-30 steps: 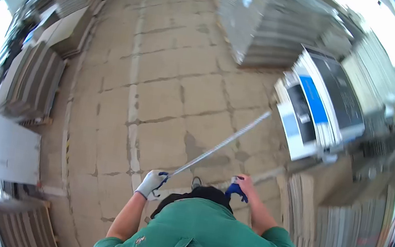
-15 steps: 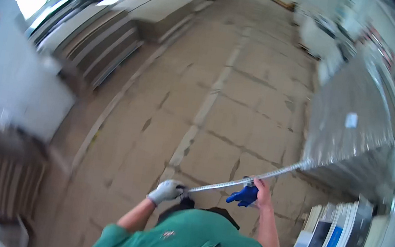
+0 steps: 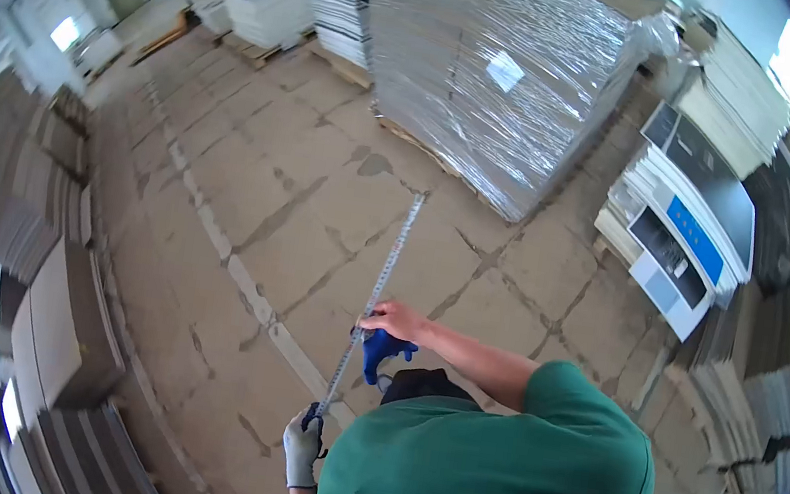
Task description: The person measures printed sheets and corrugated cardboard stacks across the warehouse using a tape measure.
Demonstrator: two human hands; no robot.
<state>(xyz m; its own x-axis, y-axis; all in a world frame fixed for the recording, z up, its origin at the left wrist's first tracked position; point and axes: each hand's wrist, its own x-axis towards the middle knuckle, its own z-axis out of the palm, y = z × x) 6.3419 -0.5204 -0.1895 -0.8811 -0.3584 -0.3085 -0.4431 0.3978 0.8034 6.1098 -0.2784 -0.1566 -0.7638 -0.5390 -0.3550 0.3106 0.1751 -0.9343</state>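
Note:
My left hand (image 3: pixel 300 451), in a pale work glove with dark fingertips, is closed around the dark case of a tape measure (image 3: pixel 314 418), mostly covered by the fingers. From there the metal tape blade (image 3: pixel 390 265) runs out past my right hand, its far end near the base of a wrapped stack. My bare right hand (image 3: pixel 395 321) pinches the blade partway along. A blue glove (image 3: pixel 380 354) hangs beneath that same hand, seemingly held by it.
A plastic-wrapped stack (image 3: pixel 478 87) stands on a pallet ahead. To the right are piled white and blue panels (image 3: pixel 684 237). Stacks of boards (image 3: pixel 50 330) line the left side. A pale line (image 3: pixel 227 254) crosses the stained floor (image 3: pixel 321 196).
My view has swung to the right, bringing the wrapped stack ahead of me. The blade, which pointed rightward, now points forward. Both hands keep their hold.

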